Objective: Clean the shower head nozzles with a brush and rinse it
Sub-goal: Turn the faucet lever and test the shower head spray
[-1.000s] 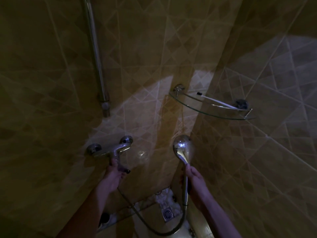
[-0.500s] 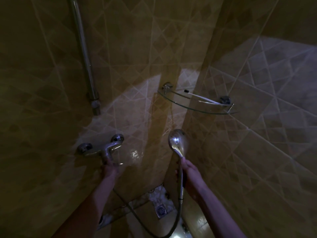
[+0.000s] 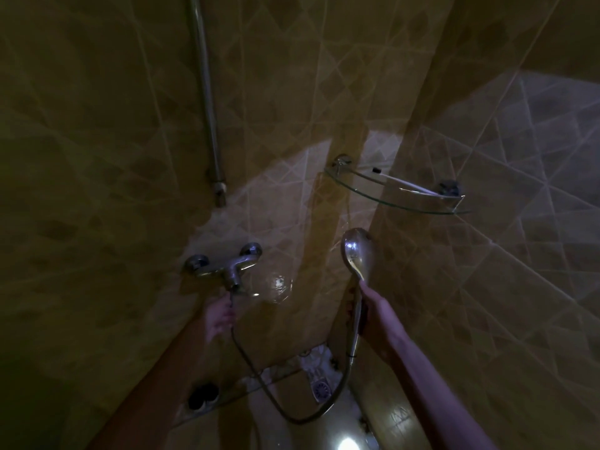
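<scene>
Dim stall. Left hand [image 3: 220,315] has slipped down from the mixer tap [image 3: 227,265]; a second ago it was closed on the lever, now it sits just below, fingers loosely curled by the hose [image 3: 259,375]; whether they grip it I cannot tell. Right hand [image 3: 373,315] still wrapped around the handle of the shower head [image 3: 358,254], held upright right of the tap, chrome back toward the camera. Brush [image 3: 401,182] lies on the glass shelf [image 3: 373,194] above. No spray discernible; probably tap adjustment for rinsing.
</scene>
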